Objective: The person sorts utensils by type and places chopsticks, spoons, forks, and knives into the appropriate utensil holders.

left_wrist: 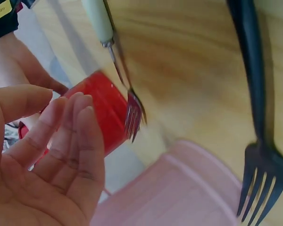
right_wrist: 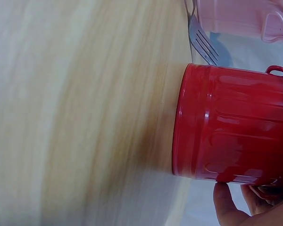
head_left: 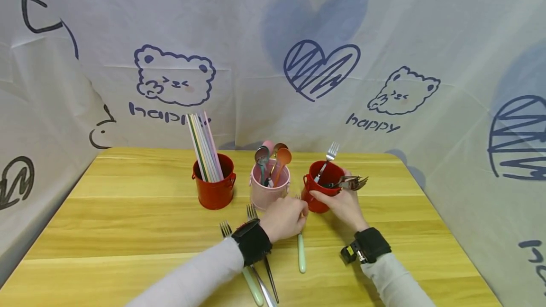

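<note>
My right hand holds the right-hand red bucket by its side, thumb near the front rim. A silver-tined fork stands up in that bucket, and several darker forks lean out to the right. Between the buckets my left hand hovers, its fingers loosely bent with nothing in them, as the left wrist view shows. Below it on the table lies a fork with a pale green handle, tines toward the red bucket. A black fork lies nearer the pink bucket.
The pink bucket holds several spoons. Farther left, another red bucket contains several long pastel sticks or straws. Another green-handled fork lies under my left forearm. A printed white cloth hangs behind the wooden table.
</note>
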{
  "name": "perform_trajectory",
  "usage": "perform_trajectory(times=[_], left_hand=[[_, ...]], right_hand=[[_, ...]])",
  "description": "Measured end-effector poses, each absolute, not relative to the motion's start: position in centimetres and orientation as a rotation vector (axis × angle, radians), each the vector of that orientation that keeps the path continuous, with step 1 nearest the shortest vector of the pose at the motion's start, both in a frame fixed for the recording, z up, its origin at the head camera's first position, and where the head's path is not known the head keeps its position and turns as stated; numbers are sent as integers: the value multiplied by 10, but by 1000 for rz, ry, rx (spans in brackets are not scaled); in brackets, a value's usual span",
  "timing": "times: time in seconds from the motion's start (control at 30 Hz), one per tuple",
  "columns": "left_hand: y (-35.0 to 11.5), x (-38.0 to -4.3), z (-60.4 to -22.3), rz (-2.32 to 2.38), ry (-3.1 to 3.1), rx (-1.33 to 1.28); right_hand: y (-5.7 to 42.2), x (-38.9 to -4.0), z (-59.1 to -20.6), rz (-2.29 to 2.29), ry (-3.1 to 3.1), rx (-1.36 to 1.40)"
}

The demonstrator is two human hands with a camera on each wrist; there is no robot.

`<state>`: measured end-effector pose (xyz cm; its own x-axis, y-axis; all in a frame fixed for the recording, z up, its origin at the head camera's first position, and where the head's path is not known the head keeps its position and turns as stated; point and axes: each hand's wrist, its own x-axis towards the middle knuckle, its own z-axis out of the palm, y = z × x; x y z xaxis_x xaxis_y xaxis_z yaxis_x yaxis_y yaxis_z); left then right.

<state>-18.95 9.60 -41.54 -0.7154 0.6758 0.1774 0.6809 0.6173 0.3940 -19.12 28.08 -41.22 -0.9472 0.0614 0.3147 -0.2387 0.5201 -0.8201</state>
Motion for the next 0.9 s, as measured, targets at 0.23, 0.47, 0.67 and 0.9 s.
perform_trajectory(times=[0.23, 0.47, 0.67, 0.9], left_hand=[[100, -184, -424, -665, -2922, -1126], [105, -183, -430, -584, -2970, -1098], [112, -185, -434, -535, -3035, -1093], [117, -184, -437, -553, -3102, -1077]], right_hand=[[287, -197, -423, 1406, -2457, 141], [297, -210, -444, 1387, -2474, 106], [298, -210, -446, 1410, -2456, 114], [299, -210, -446, 1419, -2458, 115]])
